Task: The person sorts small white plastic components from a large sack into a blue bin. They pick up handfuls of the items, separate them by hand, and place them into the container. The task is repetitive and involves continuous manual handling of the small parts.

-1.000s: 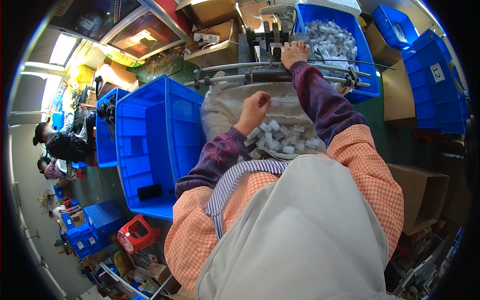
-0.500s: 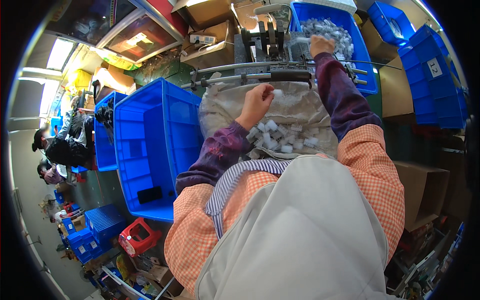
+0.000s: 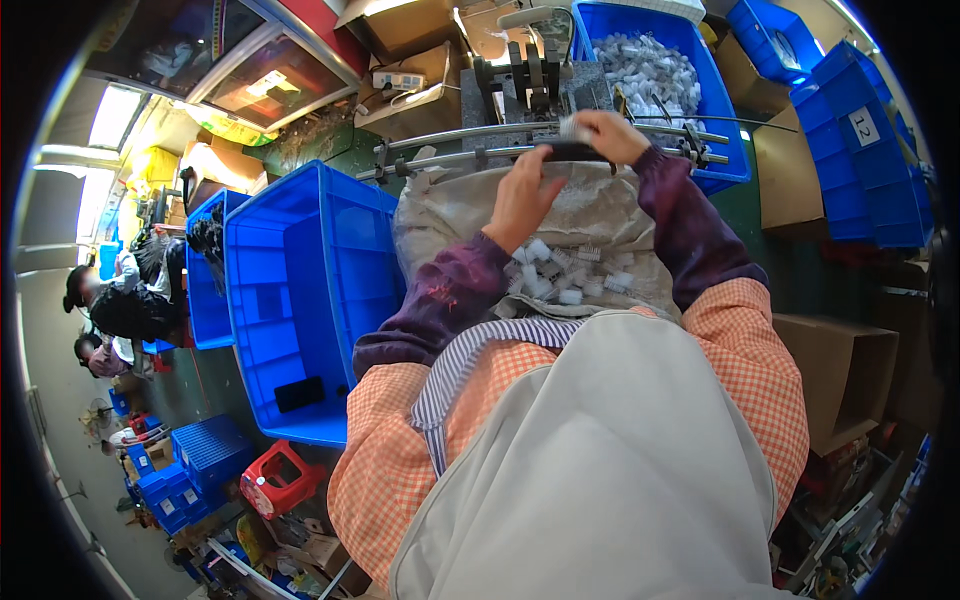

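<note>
My right hand (image 3: 612,137) pinches a small white plastic piece (image 3: 573,129), blurred by motion, over the black roller (image 3: 578,152) on the machine's metal rods. Just left of the roller and lower, my left hand (image 3: 525,198) has its thumb apart from its fingers, with no piece visible in it. Beneath the hands, a pile of white comb-toothed plastic pieces (image 3: 560,272) lies on a beige cloth (image 3: 445,215) in front of me. A machine (image 3: 535,85) with dark upright brackets stands beyond the rods.
A blue bin (image 3: 650,25) full of similar pieces stands behind the machine at right. To my left is a large blue bin (image 3: 280,270) with a dark flat object inside. A cardboard box (image 3: 830,370), stacked blue crates (image 3: 860,150) and a red stool (image 3: 283,478) surround me.
My right hand has moved left and nearer, from beside the far bin to above the roller. The white piece in my left hand no longer shows there, and its fingers have spread.
</note>
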Available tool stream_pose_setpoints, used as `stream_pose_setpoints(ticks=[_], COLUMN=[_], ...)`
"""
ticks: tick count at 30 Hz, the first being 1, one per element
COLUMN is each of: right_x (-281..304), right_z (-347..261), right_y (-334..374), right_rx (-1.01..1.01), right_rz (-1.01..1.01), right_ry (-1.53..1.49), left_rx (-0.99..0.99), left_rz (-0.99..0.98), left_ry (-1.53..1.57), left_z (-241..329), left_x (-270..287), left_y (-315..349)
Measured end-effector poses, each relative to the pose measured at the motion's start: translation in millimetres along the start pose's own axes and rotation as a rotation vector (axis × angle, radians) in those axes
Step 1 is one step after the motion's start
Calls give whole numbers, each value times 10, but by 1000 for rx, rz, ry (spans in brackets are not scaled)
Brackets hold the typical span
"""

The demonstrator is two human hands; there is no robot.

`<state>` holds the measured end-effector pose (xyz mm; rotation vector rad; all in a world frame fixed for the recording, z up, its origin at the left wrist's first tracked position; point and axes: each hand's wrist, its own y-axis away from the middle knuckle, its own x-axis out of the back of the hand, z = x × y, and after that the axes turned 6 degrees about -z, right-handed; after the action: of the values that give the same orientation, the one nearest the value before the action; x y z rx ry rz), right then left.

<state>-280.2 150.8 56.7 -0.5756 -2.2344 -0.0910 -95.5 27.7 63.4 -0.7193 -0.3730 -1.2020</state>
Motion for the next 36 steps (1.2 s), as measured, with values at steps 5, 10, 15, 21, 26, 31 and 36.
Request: stream_pose_setpoints(ticks=[5, 10, 15, 21, 26, 31, 36], right_x=[-147, -224, -243, -244, -183, -126, -223], right_z=[405, 563, 551, 627, 528, 349, 285], right_y=[-504, -672, -687, -712, -744, -505, -525], right_rx=[-267, -313, -306, -307, -432, -544, -584], right_rz=[375, 337, 294, 286, 222, 259, 291], right_ry=[551, 668, 658, 655, 591, 678, 608], left_rx=[-91, 3, -30, 65, 216, 187, 199], left_rz=[-554, -590, -540, -425, -359, -319, -351], left_ry=[-617, -620, -518, -401, -361, -241, -155], left_z=[-325, -446, -473, -458, -459, -451, -383], left_x=[-204, -296, -254, -165, -80, -27, -37], left_y=[674, 879, 867, 781, 693, 668, 609])
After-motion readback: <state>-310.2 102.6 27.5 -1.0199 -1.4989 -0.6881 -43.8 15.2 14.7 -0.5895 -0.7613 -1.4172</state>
